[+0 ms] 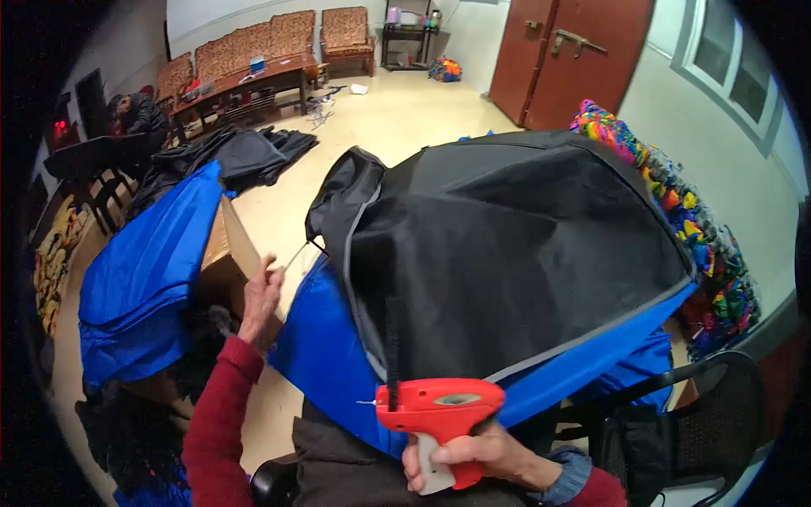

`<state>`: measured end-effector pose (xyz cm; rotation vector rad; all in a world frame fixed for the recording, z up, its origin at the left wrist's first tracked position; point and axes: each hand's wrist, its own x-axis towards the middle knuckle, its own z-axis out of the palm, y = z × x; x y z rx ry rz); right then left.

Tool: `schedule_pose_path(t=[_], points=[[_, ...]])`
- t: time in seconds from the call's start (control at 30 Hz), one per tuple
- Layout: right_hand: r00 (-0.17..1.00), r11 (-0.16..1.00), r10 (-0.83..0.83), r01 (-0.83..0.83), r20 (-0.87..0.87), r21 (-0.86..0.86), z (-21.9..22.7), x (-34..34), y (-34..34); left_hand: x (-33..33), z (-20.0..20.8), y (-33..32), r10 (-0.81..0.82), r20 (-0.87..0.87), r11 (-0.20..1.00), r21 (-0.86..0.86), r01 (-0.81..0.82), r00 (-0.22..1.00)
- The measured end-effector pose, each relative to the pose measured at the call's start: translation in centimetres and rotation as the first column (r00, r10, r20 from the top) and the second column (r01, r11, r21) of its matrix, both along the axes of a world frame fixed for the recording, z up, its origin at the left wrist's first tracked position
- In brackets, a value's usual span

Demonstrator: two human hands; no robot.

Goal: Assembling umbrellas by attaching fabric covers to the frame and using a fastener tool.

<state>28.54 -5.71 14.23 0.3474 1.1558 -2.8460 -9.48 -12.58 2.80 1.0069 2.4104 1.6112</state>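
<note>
Pale floor [405,110], brown door [583,80], black fabric [507,253], right fingers [411,463] round red tagging gun [439,404], left fingers [269,264] pinching thin cord [296,254]

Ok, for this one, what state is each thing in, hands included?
Red tagging gun: held, needle pointing left.
Right hand: closed around the gun's handle.
Left hand: raised, apparently pinching a thin pale strip.
Black fabric: spread out, creased, over blue fabric.
Cardboard box: partly covered by draped blue cloth.
Reddish-brown doors: shut.
Black chair: upright.
Colourful bundles: piled along the wall.
</note>
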Motion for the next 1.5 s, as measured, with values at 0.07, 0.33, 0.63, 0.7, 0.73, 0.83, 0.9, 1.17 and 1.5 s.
schedule_pose_path(t=[0.07,0.33,0.63,0.7,0.73,0.83,0.9,1.17,1.5], points=[[0.998,0.981,0.057,-0.061,-0.025,-0.183,-3.4,-1.4,-1.0,4.4,1.9,-2.1,-0.289,-0.197,0.950,0.063,0.306,0.937],[0.980,0.977,0.193,-0.196,0.042,0.086,-8.3,-2.3,-1.1,12.2,5.5,-3.8,-0.647,-0.420,0.750,-0.202,0.629,0.637],[0.980,0.966,0.196,-0.190,-0.019,0.177,-7.8,-2.2,-1.0,11.9,9.2,-5.3,-0.888,-0.011,0.439,-0.322,0.839,0.460],[0.990,0.944,0.140,-0.128,-0.017,0.304,-7.5,-1.8,-1.1,12.9,9.7,-5.9,-0.894,-0.026,0.434,-0.304,0.848,0.448],[0.993,0.948,0.117,-0.105,-0.021,0.299,-7.4,-1.7,-1.1,13.7,9.8,-6.1,-0.896,-0.002,0.424,-0.298,0.855,0.443],[0.997,0.908,0.080,-0.082,0.022,0.412,-7.0,-1.6,-1.1,15.7,10.5,-6.3,-0.873,0.002,0.422,-0.501,0.756,0.488],[0.999,0.937,-0.003,0.016,-0.039,0.350,-6.8,-1.8,-1.6,16.9,11.1,-6.0,-0.804,-0.112,0.406,-0.821,0.401,0.584],[0.989,0.923,-0.147,0.145,-0.023,0.355,-6.8,-1.4,-1.3,16.4,13.3,-4.3,-0.848,-0.192,0.422,-0.808,0.410,0.494],[0.997,0.969,-0.074,0.072,-0.002,0.238,-8.1,-2.4,-0.8,-3.0,14.1,6.6,-0.286,0.126,0.943,0.211,0.256,0.950]])
